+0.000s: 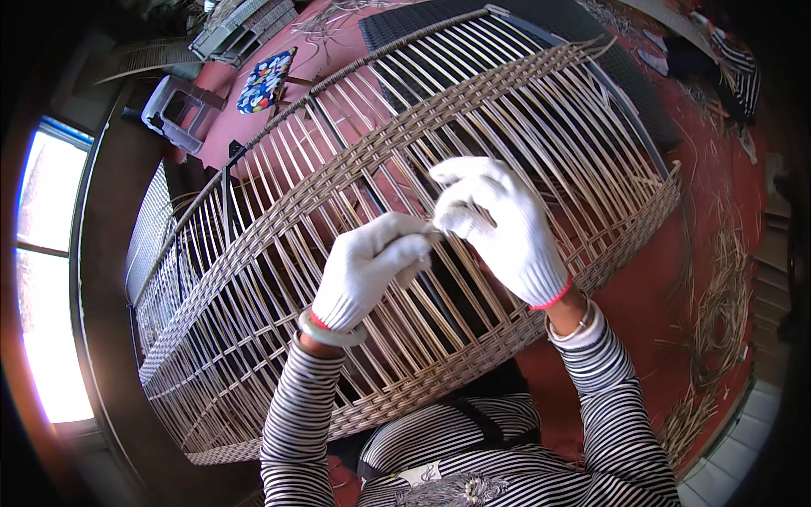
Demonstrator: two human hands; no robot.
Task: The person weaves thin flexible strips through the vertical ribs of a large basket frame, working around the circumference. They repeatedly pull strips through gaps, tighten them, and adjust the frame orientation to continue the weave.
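Observation:
Both hands wear white knit gloves with red cuffs and meet above a large woven wicker frame (338, 169). My left hand (372, 262) is closed, thumb and fingers pinched at the right. My right hand (498, 224) has its thumb and index finger pinched against the same spot, its other fingers curled loosely above. Between the fingertips shows a short bit of thin brownish strand (436, 228); most of it is hidden by the gloves. The frame lies tilted before me, with long pale strands between woven bands and a dark bar beneath.
Loose strands (718, 313) lie in a heap on the red floor (591, 355) at the right. Farther off are a patterned stool (268, 80), a grey plastic stool (179, 111) and a dark woven panel (625, 101). Another person (743, 80) is at the far right; a window (53, 270) is at left.

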